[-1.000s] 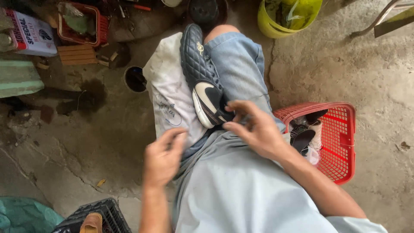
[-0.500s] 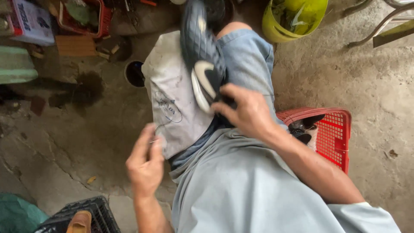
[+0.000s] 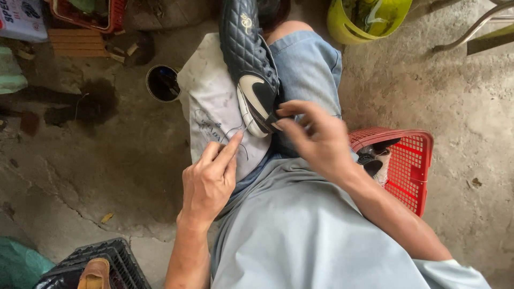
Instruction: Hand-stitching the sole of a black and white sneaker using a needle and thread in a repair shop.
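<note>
1. Counted one shoe [image 3: 249,69] on the lap.
2. Counted two hands: left hand [image 3: 209,179], right hand [image 3: 316,140].
3. Counted one cloth [image 3: 214,107].
4. Counted three baskets: red [image 3: 412,160], red [image 3: 101,13], black [image 3: 115,262].
5. Counted one bucket [image 3: 369,21].
6. Counted one tin [image 3: 162,83].

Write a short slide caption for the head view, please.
Right hand grips the black quilted shoe's heel; left hand pinches a thread.

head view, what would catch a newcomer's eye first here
A black quilted shoe with a white patch lies on a white cloth over the person's knee, in the upper middle. The right hand pinches at the shoe's near end while the left hand draws a thin thread beside it. A red basket sits at right.
</note>
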